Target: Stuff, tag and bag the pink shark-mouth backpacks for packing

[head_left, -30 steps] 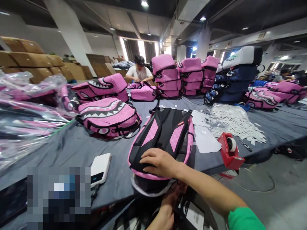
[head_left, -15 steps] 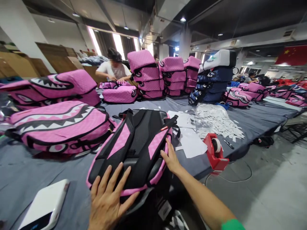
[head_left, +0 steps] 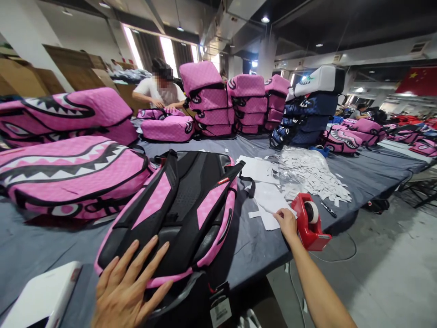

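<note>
A pink and black backpack point(head_left: 184, 205) lies straps-up on the grey table point(head_left: 259, 246) in front of me. My left hand point(head_left: 126, 284) rests flat on its near end, fingers spread. My right hand point(head_left: 286, 222) is stretched out to the right, touching a white paper sheet point(head_left: 269, 200) right beside a red tape dispenser point(head_left: 309, 221). Its fingers point away from me and I cannot see how they are curled. A hang tag point(head_left: 220, 310) dangles from the backpack over the table edge.
Pink shark-mouth backpacks point(head_left: 68, 175) lie at the left and stand stacked at the back point(head_left: 211, 98), with blue ones point(head_left: 310, 114) beside them. A heap of white paper slips point(head_left: 314, 173) lies behind the dispenser. A white device point(head_left: 41, 298) sits near left. A person point(head_left: 159, 89) works across the table.
My right hand left the backpack's side and reached right to the paper by the tape dispenser. My left hand slid slightly left along the backpack's near end.
</note>
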`<action>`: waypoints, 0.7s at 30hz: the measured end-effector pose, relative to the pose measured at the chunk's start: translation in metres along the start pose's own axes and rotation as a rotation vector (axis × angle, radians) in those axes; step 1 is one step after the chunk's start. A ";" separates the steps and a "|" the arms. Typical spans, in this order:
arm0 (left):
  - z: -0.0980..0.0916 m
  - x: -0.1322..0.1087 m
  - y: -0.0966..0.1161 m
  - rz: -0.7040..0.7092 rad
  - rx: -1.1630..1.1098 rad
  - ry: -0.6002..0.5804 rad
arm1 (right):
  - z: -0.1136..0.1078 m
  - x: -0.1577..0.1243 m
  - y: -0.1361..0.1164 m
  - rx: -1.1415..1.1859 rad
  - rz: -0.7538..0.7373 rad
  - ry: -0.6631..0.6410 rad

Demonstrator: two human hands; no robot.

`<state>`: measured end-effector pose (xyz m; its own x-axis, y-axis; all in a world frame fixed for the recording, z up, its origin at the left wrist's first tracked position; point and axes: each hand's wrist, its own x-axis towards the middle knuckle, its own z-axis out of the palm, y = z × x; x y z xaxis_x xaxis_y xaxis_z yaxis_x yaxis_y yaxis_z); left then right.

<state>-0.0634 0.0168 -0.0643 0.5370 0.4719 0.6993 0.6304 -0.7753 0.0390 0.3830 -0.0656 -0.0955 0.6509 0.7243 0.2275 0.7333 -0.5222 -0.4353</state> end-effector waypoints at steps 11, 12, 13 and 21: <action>-0.010 0.007 0.000 0.080 0.032 0.000 | -0.037 0.031 -0.026 -0.212 -0.104 -0.001; -0.012 0.010 0.007 0.072 0.034 0.035 | -0.044 0.033 -0.031 -0.221 -0.120 0.038; -0.015 0.014 0.017 0.056 0.033 0.087 | -0.052 0.034 -0.037 -0.228 -0.147 0.084; 0.025 0.060 0.160 -0.019 -0.671 -0.025 | -0.110 -0.057 -0.108 0.016 -0.834 -0.373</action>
<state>0.0837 -0.0685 -0.0335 0.5472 0.4916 0.6774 0.1593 -0.8557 0.4923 0.2888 -0.0999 0.0347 -0.1968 0.9640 0.1786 0.9329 0.2401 -0.2685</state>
